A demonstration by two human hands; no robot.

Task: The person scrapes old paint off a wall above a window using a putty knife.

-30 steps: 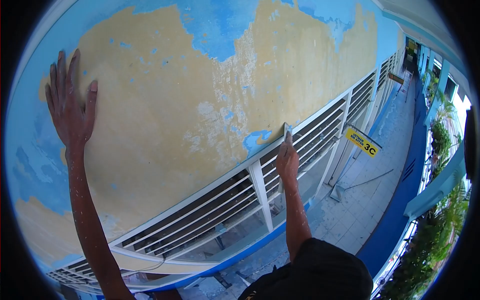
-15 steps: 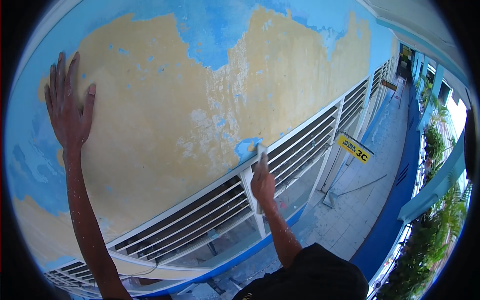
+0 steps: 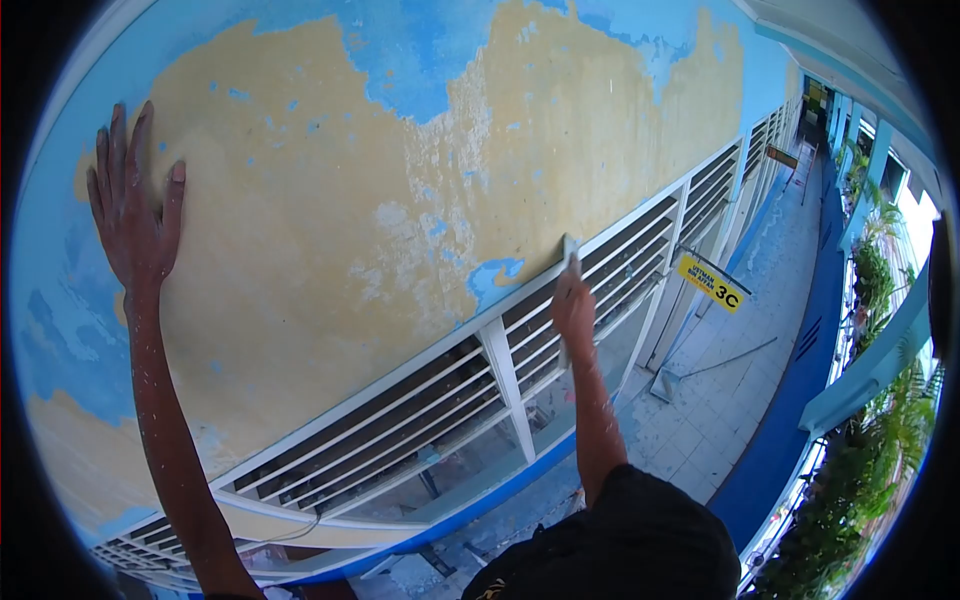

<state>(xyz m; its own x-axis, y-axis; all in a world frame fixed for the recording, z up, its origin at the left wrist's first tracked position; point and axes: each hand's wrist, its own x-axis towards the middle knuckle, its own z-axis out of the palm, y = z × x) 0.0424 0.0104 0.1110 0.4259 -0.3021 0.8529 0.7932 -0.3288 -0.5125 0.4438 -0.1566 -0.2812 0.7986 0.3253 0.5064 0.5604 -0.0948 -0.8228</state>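
My left hand (image 3: 138,222) lies flat against the wall (image 3: 290,240) at the far left, fingers spread and holding nothing. On the wall, ragged blue paint surrounds a wide bare tan area with whitish scuffs. My right hand (image 3: 574,312) is closed around a paint scraper (image 3: 570,247), whose blade meets the wall's lower edge, just above the white window frame. Part of the scraper's handle is hidden by my fingers. Left of the blade, a small patch of blue paint (image 3: 488,284) clings to the wall.
White louvred windows (image 3: 390,430) run below the wall. A yellow sign (image 3: 711,284) reading 3C juts out over the corridor. A long-handled dustpan or similar tool (image 3: 664,384) is on the debris-strewn tiled floor (image 3: 700,440). Green plants (image 3: 850,500) line the right side.
My right hand has moved up and to the right with the scraper, away from the small blue patch and along the window frame. My left hand keeps its place on the wall.
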